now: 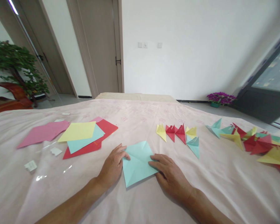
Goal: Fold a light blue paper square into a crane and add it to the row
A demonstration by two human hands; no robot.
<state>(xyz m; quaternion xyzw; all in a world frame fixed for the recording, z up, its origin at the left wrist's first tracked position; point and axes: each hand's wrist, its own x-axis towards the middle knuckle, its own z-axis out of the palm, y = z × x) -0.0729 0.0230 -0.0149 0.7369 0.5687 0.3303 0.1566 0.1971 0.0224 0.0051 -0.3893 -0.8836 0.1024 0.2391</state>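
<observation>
A square sheet of light blue origami paper (140, 163), marked with crossing creases, sits in front of me on the cloth. My left hand (114, 163) grips its left edge, with the fingertips curled over the top. At the right corner, my right hand (169, 174) has its fingers on the upper face and its thumb by the edge, pinching the sheet. Just beyond the right hand stands a short row of small folded paper cranes, among them a yellow one (161, 132), a red one (180, 134) and a light blue one (193, 146).
To the left lie coloured sheets, including pink (44, 133), yellow (78, 130) and red (108, 128) ones, near white scraps (56, 151) and clear plastic. A heap of folded cranes (259, 144) spreads at the far right. The pale pink tablecloth (135, 116) is wrinkled.
</observation>
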